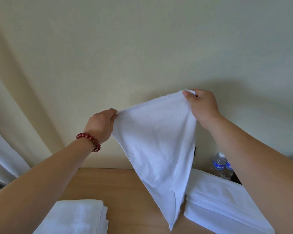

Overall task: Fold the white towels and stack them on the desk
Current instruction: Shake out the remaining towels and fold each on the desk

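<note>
Above desk [125,186], towel [156,144] hangs between both pinching hands.

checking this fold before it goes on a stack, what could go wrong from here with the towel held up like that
1. The left hand and right hand pinch only the top corners of the towel, and at uneven heights; it hangs to a skewed point, so the fold may come out crooked.
2. Its low tip hangs beside the right pile and could drag that pile's edge when laid down.
3. The water bottles stand close behind the right forearm and could get knocked.
</note>
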Demonstrator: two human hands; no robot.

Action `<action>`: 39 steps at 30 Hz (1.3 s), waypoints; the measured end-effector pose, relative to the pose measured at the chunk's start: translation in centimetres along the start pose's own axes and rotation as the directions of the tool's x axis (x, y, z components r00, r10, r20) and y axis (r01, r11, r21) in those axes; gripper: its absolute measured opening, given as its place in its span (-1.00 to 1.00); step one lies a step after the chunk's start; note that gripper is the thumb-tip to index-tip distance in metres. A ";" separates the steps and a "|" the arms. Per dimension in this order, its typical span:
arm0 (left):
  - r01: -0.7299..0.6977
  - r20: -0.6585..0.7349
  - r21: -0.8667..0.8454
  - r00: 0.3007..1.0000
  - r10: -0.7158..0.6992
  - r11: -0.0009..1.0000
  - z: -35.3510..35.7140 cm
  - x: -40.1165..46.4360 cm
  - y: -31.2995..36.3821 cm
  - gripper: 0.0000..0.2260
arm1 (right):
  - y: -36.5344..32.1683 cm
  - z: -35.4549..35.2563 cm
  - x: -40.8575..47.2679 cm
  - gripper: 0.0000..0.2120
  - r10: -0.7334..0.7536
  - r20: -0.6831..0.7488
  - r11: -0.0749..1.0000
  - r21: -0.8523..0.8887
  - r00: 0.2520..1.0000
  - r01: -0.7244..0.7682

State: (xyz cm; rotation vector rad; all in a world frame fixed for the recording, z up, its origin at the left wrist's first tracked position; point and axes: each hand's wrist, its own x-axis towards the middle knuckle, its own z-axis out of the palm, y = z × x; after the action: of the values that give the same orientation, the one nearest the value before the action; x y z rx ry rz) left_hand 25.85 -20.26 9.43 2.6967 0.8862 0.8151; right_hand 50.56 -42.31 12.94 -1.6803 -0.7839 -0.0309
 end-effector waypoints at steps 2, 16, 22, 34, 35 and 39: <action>-0.057 0.020 0.022 0.998 0.056 0.998 -0.4 -0.1 -0.2 -0.75 | 0.5 -0.4 0.4 -0.63 0.014 0.009 1.000 -0.027 1.000 -0.013; -0.134 -0.325 0.333 0.913 0.247 0.933 -5.2 4.1 1.0 -0.71 | -0.3 -0.7 2.3 -0.54 -0.085 -0.122 0.992 -0.106 0.989 0.073; -0.172 -0.341 0.303 0.899 0.276 0.937 -5.8 4.6 0.7 -0.73 | -1.0 -0.4 3.2 -0.57 -0.046 -0.101 0.999 0.010 0.994 0.048; -0.122 -0.358 0.337 0.900 0.247 0.934 -7.9 7.9 1.0 -0.72 | -2.5 1.2 5.0 -0.65 0.071 -0.067 0.964 0.261 0.995 -0.051; -0.109 -0.360 0.344 0.902 0.238 0.933 -8.0 8.4 1.0 -0.72 | -2.5 1.4 5.2 -0.62 0.069 -0.061 0.963 0.263 0.996 -0.051; -0.096 -0.345 0.372 0.909 0.234 0.923 -8.1 10.3 1.2 -0.71 | -3.0 1.9 6.3 -0.62 0.066 -0.035 0.950 0.308 0.997 -0.052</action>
State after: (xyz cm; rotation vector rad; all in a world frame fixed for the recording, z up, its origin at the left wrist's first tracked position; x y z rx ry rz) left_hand 28.88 -15.06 21.14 3.0059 0.9611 1.3846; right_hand 53.11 -37.48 17.64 -1.4007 -0.6671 0.0913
